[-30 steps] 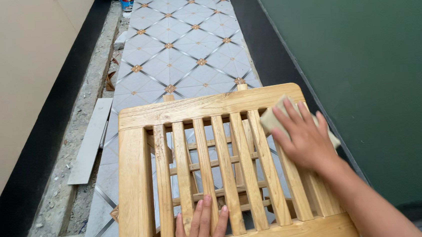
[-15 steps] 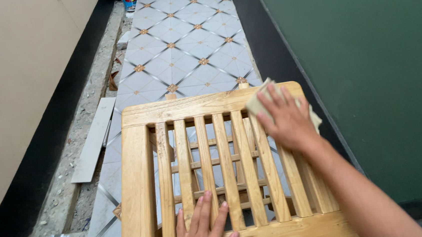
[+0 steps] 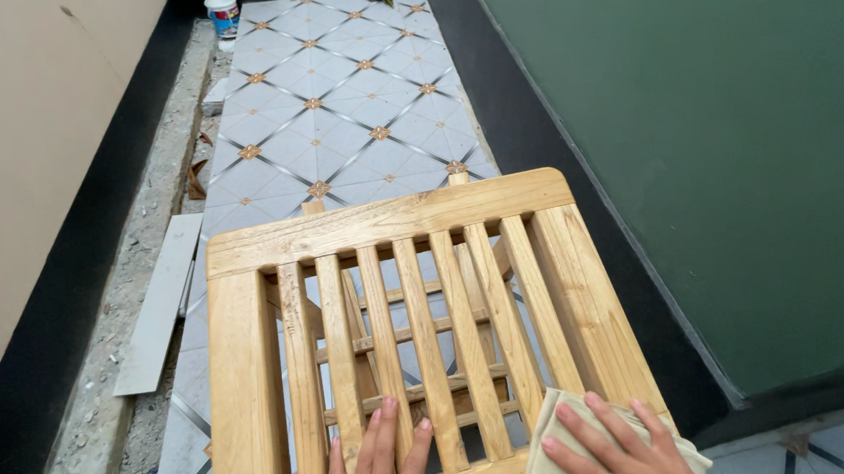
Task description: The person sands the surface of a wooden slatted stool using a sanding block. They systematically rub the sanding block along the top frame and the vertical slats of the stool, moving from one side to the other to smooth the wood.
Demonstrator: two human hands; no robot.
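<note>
Head view. Since the earlier frames the right hand (image 3: 614, 448) has come back from the far right corner of the rack (image 3: 391, 224) to the near right corner, bringing the cloth (image 3: 559, 447) with it. The left hand (image 3: 384, 461) has barely shifted; it stays on the near slats. The camera has tilted a little, so more of the rack's far rail and the floor (image 3: 340, 83) beyond it shows.

Right hand: fingers spread wide and laid flat, pressing the cloth onto the rack's right side rail. It is not pinching the cloth; it covers it from above. Wrist and forearm cut off by the bottom edge.

Left hand: fingers extended and slightly apart, flat on two or three slats near the front rail, holding nothing. Palm and wrist cut off by the bottom edge.

Rack: light wood, slatted, lying flat on top of some frame. Through the gaps lower crossbars show, but what they belong to is hard to make out. The near rail is mostly out of frame. Two small wooden ends poke up behind the far rail.

Cloth: beige, folded; only the left edge and a corner at the right show, the rest is under the hand.

Surroundings: patterned tile floor, green wall (image 3: 716, 144) at right, beige wall at left above a black base, a loose plank (image 3: 158, 303) on rubble, a small tub (image 3: 223, 14) far back. Something pale at the bottom left corner is too cropped to identify.
</note>
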